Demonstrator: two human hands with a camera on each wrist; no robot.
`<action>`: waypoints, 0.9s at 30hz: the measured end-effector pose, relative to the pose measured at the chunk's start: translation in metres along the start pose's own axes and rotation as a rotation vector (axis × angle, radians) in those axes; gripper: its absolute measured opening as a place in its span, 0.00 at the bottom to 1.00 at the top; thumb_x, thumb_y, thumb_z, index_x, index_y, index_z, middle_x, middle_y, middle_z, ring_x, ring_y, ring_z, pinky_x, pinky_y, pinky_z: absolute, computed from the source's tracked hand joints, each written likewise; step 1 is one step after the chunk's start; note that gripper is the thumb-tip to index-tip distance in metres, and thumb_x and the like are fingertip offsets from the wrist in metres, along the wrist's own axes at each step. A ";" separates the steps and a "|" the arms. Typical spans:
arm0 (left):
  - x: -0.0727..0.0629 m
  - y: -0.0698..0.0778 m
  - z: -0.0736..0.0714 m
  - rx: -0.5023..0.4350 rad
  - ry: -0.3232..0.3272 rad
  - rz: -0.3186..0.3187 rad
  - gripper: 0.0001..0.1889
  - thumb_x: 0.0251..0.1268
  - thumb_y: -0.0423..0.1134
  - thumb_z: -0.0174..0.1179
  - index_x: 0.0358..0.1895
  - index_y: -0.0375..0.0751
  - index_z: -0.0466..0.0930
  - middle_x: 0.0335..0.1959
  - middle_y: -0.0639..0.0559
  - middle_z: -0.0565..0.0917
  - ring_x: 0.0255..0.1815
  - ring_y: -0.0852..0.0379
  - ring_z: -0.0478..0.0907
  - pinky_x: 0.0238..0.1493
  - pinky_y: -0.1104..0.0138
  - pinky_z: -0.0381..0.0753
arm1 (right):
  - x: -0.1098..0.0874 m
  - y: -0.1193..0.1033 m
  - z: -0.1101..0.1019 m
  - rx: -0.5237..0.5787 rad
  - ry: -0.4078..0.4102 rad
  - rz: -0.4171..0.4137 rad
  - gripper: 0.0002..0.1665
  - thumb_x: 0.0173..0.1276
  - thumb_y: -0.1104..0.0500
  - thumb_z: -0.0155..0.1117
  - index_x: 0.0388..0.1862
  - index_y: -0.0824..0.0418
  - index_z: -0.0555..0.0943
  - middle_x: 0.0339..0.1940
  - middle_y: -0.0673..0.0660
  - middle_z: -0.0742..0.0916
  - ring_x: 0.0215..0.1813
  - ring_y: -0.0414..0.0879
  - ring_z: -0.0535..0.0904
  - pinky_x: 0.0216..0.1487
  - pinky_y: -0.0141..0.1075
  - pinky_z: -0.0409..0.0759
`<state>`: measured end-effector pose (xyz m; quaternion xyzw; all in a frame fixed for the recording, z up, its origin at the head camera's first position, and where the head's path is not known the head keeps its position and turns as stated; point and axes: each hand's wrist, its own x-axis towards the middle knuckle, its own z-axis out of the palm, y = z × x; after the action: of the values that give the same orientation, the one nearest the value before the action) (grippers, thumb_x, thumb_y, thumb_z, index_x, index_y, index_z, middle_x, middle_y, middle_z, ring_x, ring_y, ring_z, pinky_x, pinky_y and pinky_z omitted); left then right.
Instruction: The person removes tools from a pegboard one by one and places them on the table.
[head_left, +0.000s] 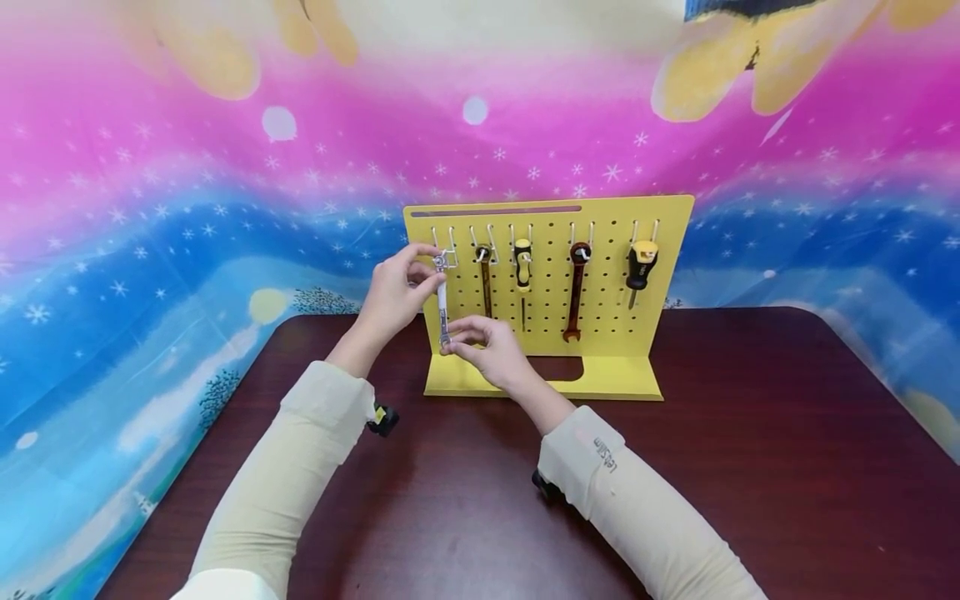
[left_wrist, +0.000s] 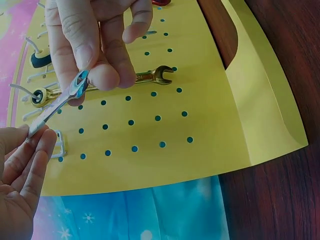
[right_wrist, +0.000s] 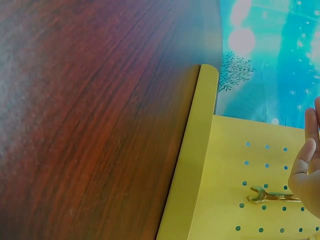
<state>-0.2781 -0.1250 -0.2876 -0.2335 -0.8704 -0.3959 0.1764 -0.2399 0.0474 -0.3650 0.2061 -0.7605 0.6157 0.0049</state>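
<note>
A silver combination wrench (head_left: 442, 304) stands nearly upright in front of the left end of the yellow pegboard (head_left: 637, 210). My left hand (head_left: 397, 287) pinches its upper end, right by the leftmost white hooks (head_left: 452, 242). Lower down, my right hand (head_left: 491, 350) pinches the bottom end between thumb and fingers. Seen from the left wrist, the silver wrench (left_wrist: 59, 104) slants between the two hands, its ends partly covered by fingertips. Behind the right hand hangs a brass-coloured wrench (left_wrist: 145, 77). The right wrist view catches only part of a hand (right_wrist: 307, 172) at its edge.
Also hanging on the pegboard are a yellow-and-black screwdriver (head_left: 522, 265), a copper-coloured wrench (head_left: 576, 292) and a stubby-handled screwdriver (head_left: 642, 265). The board's base (head_left: 618, 381) stands on a dark red-brown table (head_left: 780, 433). A printed cloth (head_left: 337, 150) hangs behind.
</note>
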 end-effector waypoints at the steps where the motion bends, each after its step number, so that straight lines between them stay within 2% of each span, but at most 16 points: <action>1: 0.000 0.001 -0.001 -0.004 -0.002 -0.002 0.17 0.68 0.34 0.63 0.58 0.38 0.77 0.35 0.43 0.89 0.38 0.49 0.86 0.43 0.57 0.84 | -0.001 0.000 0.000 0.000 -0.002 0.000 0.14 0.69 0.67 0.64 0.53 0.68 0.82 0.39 0.63 0.91 0.47 0.51 0.88 0.59 0.43 0.82; 20: -0.010 0.008 -0.011 -0.058 0.004 -0.021 0.17 0.68 0.36 0.64 0.58 0.41 0.78 0.36 0.43 0.90 0.39 0.50 0.87 0.44 0.59 0.81 | -0.012 -0.015 0.002 0.035 -0.024 -0.015 0.15 0.69 0.67 0.64 0.54 0.66 0.82 0.39 0.64 0.90 0.49 0.51 0.87 0.59 0.41 0.82; 27: -0.015 0.014 -0.016 -0.075 0.004 -0.015 0.18 0.68 0.36 0.64 0.59 0.40 0.78 0.36 0.43 0.90 0.40 0.49 0.87 0.40 0.61 0.80 | -0.016 -0.019 0.003 0.042 -0.044 -0.023 0.15 0.69 0.66 0.65 0.54 0.66 0.82 0.39 0.64 0.90 0.50 0.51 0.86 0.57 0.39 0.81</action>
<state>-0.2561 -0.1335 -0.2764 -0.2328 -0.8563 -0.4300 0.1662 -0.2181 0.0468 -0.3519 0.2285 -0.7449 0.6267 -0.0092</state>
